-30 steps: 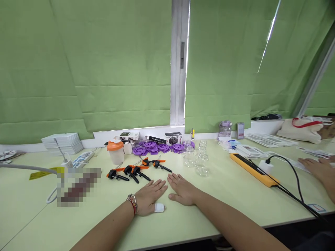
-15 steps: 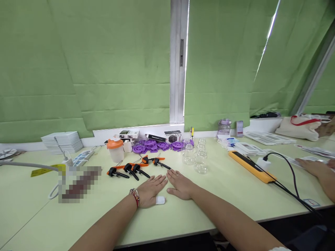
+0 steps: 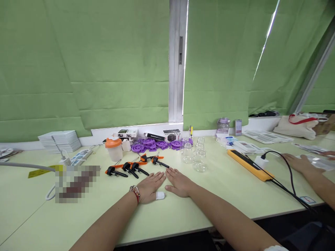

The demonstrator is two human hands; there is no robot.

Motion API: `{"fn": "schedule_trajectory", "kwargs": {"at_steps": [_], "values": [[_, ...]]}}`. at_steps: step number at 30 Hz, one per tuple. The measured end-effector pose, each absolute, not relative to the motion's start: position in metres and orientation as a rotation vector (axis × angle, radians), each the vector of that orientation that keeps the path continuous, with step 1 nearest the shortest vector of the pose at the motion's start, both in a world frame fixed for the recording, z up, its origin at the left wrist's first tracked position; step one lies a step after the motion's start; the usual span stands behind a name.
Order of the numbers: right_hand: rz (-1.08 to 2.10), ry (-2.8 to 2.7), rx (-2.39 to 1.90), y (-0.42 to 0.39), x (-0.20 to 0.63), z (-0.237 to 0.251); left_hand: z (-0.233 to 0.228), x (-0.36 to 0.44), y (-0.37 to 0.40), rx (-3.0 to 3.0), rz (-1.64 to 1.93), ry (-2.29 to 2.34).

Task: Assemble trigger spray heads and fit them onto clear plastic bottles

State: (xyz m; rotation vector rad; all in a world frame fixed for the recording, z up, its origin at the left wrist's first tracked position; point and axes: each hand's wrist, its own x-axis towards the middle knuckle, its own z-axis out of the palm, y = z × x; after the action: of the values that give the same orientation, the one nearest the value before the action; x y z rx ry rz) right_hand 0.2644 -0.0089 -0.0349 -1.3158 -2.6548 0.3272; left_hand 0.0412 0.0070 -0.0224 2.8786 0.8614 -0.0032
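Note:
My left hand (image 3: 149,188) lies flat on the pale table (image 3: 178,219), fingers stretched out, a white wrap on its thumb and bracelets at the wrist. Beside it, my right hand (image 3: 178,183) is also palm down and flat; the fingertips of both nearly meet. Neither holds anything. Just beyond the fingers lie several black-and-orange clamps (image 3: 138,169). Behind those is a heap of purple plastic parts (image 3: 149,144). Clear glass cups or jars (image 3: 199,164) stand beyond my right hand. An orange-lidded shaker cup (image 3: 114,149) stands behind the clamps at left.
A yellow-orange power strip (image 3: 250,165) with a white plug and black cables lies at right. Past it, a co-worker's hand (image 3: 300,163) rests near clear packaging. At left are a white stack (image 3: 60,141), another power strip (image 3: 81,157) and a blurred-out item (image 3: 78,184).
My hands stay flat in place while the view shifts slightly. At the far right, the co-worker's hands have moved, and clear packaging now shows beside them.

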Motion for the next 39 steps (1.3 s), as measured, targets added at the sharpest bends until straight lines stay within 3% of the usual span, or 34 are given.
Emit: {"fn": "schedule_trajectory", "kwargs": {"at_steps": [10, 24, 39], "values": [[0.359, -2.628, -1.297, -0.01, 0.266, -0.034, -0.021, 0.043, 0.006, 2.884, -0.048, 0.884], [0.017, -2.149, -1.727, 0.033, 0.232, -0.031, -0.017, 0.045, 0.005, 2.814, -0.067, 0.928], [0.27, -1.786, -1.536, 0.035, 0.253, -0.034, -0.014, 0.077, 0.02, 1.41, 0.934, 1.01]]}}
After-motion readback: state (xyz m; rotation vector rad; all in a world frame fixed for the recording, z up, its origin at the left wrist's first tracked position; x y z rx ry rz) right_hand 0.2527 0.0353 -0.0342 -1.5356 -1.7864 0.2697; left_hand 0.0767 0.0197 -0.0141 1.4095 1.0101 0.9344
